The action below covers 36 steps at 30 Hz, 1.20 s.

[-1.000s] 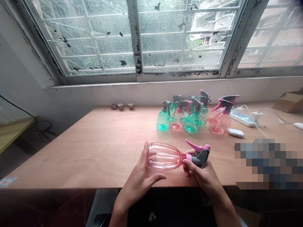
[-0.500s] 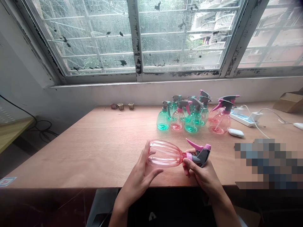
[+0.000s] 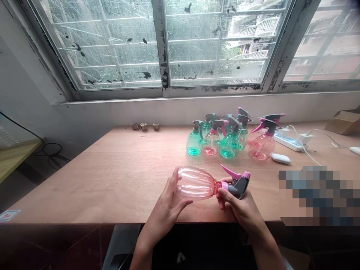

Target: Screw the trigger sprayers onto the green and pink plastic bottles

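A clear pink spray bottle (image 3: 195, 182) lies on its side in the air above the table's front part, its base to the left and its grey-and-pink trigger head to the right. Around the base curves my left hand (image 3: 165, 212), fingers behind the bottle and thumb below it. My right hand (image 3: 242, 208) grips the neck by the pink collar, thumb in front; some of its fingers are hidden behind. The pink trigger (image 3: 231, 171) points up and to the left, away from the fingers.
Several green spray bottles (image 3: 194, 144) and pink ones (image 3: 262, 146) stand at the back. Right of them are a power strip (image 3: 291, 140) with cables, a white case (image 3: 281, 158) and a cardboard box (image 3: 343, 120). Small blocks (image 3: 143, 127) sit back left. A pixelated patch covers the right front.
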### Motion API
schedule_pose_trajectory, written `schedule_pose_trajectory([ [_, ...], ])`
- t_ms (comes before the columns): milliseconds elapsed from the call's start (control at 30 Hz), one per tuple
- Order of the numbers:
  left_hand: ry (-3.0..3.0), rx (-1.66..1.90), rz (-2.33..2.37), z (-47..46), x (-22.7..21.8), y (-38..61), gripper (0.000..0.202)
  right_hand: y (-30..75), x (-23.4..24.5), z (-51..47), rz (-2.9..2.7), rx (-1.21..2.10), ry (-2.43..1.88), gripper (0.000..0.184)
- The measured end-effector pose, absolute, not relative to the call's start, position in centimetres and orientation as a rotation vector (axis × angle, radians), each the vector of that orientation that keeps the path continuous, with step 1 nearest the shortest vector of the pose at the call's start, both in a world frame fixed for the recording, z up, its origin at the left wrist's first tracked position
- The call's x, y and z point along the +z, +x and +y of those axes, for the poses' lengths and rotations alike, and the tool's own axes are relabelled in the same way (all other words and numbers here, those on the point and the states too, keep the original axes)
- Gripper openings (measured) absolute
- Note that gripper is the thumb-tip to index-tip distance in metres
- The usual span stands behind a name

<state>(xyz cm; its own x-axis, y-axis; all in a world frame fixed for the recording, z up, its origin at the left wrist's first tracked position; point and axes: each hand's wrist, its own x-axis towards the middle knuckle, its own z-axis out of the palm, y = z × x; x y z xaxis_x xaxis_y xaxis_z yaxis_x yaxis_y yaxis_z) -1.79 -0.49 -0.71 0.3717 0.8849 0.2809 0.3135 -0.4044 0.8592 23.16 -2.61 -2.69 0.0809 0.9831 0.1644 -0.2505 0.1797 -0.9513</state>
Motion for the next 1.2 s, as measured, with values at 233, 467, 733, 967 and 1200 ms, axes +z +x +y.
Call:
schedule_pose_trajectory([
  [233,1.813,0.919,1.077,-0.8,-0.4,-1.9,0.098,23.1,-2.4,-2.9,-1.126,1.130,-0.971,0.036],
  [467,1.852,0.960,1.059,-0.5,-0.4,-1.8,0.083,23.1,-2.3,-2.9,-1.120,1.124,-0.980,0.035],
  [733,1.892,1.020,1.067,-0.5,-0.7,-1.7,0.088,23.0,-2.6,-2.7,-1.037,1.113,-0.970,0.039],
  [967,1.817,0.945,1.080,-0.9,-0.2,-1.6,0.101,23.1,-2.5,-2.9,-1.071,1.068,-1.026,0.041],
  [1200,1.867,0.946,1.089,-0.9,0.3,-1.4,0.082,23.0,-2.3,-2.8,-1.046,1.067,-1.010,0.039],
])
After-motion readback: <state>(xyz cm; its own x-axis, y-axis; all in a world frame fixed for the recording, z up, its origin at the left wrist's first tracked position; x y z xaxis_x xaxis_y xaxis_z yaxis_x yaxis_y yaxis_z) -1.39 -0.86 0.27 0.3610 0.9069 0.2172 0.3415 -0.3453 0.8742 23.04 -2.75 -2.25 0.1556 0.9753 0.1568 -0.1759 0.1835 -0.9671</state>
